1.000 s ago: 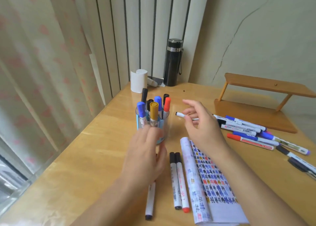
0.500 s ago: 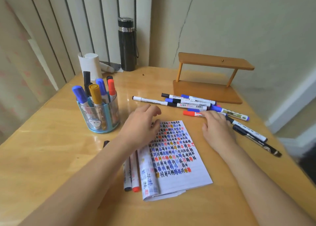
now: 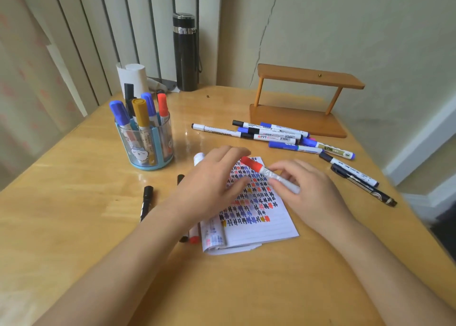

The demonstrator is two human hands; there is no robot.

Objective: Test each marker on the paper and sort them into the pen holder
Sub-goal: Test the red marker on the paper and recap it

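My right hand holds a white marker with a red cap over the paper, which is covered in red, blue and black marks. My left hand rests on the paper's left part, its fingertips close to the red cap. The clear blue-trimmed pen holder stands at the left with several markers upright in it. A pile of loose markers lies at the back right. Three markers lie left of the paper, partly hidden by my left arm.
A wooden shelf stand sits behind the marker pile. A black flask and a white roll stand at the table's far edge by the blinds. More markers lie near the table's right edge.
My right hand has picked the red-capped marker from the pile and brought it over the paper. My left hand has shifted toward its cap. The view moved closer.
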